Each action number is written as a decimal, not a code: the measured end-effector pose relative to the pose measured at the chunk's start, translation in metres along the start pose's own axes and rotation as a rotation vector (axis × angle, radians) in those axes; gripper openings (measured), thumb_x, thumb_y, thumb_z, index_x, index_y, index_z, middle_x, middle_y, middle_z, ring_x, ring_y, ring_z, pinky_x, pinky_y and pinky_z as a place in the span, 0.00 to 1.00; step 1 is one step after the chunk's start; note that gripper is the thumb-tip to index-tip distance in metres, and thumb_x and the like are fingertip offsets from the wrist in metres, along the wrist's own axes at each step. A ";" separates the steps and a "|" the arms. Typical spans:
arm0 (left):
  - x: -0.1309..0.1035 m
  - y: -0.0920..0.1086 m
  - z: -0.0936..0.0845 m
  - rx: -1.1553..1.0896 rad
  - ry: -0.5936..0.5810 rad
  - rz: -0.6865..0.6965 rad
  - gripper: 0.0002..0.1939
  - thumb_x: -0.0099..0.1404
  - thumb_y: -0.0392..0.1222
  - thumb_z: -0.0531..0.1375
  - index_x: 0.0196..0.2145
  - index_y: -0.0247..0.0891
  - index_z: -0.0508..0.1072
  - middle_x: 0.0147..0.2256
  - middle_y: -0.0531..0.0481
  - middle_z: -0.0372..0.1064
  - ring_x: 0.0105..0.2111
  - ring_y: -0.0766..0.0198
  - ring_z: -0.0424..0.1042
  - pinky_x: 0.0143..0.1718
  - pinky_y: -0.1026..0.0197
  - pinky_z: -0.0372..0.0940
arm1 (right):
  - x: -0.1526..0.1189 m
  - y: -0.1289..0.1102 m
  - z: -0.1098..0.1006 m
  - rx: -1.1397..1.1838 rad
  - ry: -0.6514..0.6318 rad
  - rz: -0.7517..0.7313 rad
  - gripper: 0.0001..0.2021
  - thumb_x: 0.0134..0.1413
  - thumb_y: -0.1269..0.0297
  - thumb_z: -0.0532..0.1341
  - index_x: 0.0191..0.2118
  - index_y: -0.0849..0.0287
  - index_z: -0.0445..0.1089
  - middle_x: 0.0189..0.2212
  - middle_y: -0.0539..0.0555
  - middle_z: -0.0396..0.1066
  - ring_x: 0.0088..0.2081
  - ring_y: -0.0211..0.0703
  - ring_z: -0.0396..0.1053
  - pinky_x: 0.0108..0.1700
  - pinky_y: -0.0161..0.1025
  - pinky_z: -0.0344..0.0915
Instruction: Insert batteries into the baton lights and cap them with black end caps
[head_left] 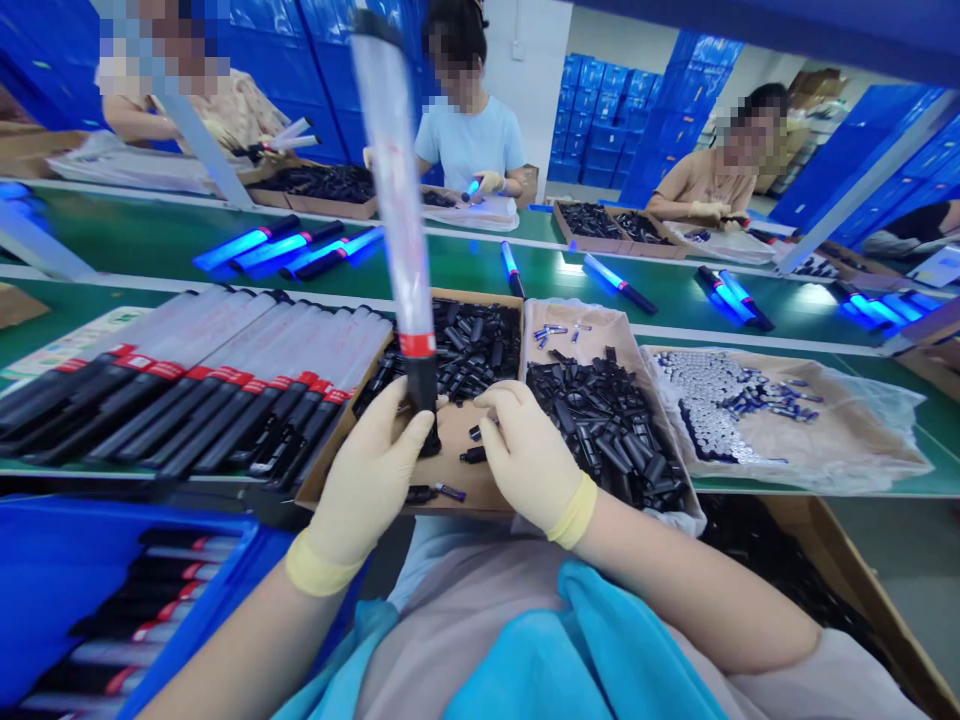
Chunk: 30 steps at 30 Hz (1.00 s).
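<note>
My left hand (369, 470), in a cream glove, is closed around the black handle of a light stick (397, 200). The stick stands nearly upright, with a clear tube, a red band and a black cap; its upper part is blurred. To its right, my right hand (529, 455), gloved as well, hovers over the front of a cardboard box (457, 497) with its fingers loosely curved and apart. No object shows between them. Small black parts (472, 455) lie by its thumb, and a small blue battery (450, 492) rests near the box's front edge.
Finished-looking light sticks (202, 380) lie in a row at left; more fill a blue bin (225, 525) below. Right stand a tray of black clips (600, 410) and one of batteries (712, 400). Lit blue sticks (307, 255) lie on the green conveyor (450, 255); several people work beyond.
</note>
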<state>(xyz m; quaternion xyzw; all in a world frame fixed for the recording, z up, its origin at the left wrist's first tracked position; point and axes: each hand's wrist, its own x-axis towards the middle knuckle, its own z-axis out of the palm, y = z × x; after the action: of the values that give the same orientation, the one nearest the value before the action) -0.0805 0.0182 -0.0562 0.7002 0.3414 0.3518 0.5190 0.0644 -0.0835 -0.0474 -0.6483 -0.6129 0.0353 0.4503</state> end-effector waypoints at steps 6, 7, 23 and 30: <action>0.019 -0.027 -0.001 0.393 -0.173 0.099 0.20 0.64 0.42 0.58 0.54 0.39 0.71 0.53 0.39 0.72 0.56 0.44 0.68 0.62 0.42 0.57 | 0.003 0.005 -0.013 -0.083 -0.031 0.039 0.09 0.64 0.74 0.53 0.43 0.62 0.70 0.47 0.60 0.69 0.51 0.47 0.68 0.59 0.45 0.65; 0.019 -0.028 0.000 0.399 -0.171 0.101 0.19 0.64 0.41 0.58 0.53 0.39 0.71 0.52 0.39 0.72 0.56 0.43 0.68 0.61 0.41 0.58 | 0.003 0.006 -0.014 -0.096 -0.046 0.047 0.09 0.64 0.75 0.53 0.42 0.62 0.70 0.46 0.60 0.70 0.51 0.47 0.69 0.59 0.44 0.65; 0.043 -0.031 0.013 0.451 -0.235 0.110 0.13 0.62 0.40 0.57 0.45 0.38 0.67 0.45 0.38 0.71 0.50 0.43 0.71 0.55 0.41 0.62 | -0.001 0.011 -0.021 -0.068 0.003 -0.023 0.09 0.64 0.73 0.54 0.41 0.62 0.72 0.46 0.59 0.72 0.49 0.45 0.70 0.55 0.41 0.66; 0.049 -0.013 0.001 0.498 -0.182 0.092 0.15 0.62 0.39 0.58 0.48 0.37 0.67 0.46 0.40 0.71 0.50 0.46 0.72 0.54 0.43 0.64 | 0.004 0.012 -0.026 -0.229 -0.136 0.034 0.09 0.65 0.73 0.54 0.41 0.63 0.73 0.45 0.59 0.72 0.48 0.45 0.71 0.55 0.39 0.67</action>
<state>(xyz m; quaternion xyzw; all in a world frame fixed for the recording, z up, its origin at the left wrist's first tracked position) -0.0554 0.0616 -0.0621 0.8499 0.3373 0.2155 0.3427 0.0903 -0.0926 -0.0376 -0.7017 -0.6312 0.0167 0.3300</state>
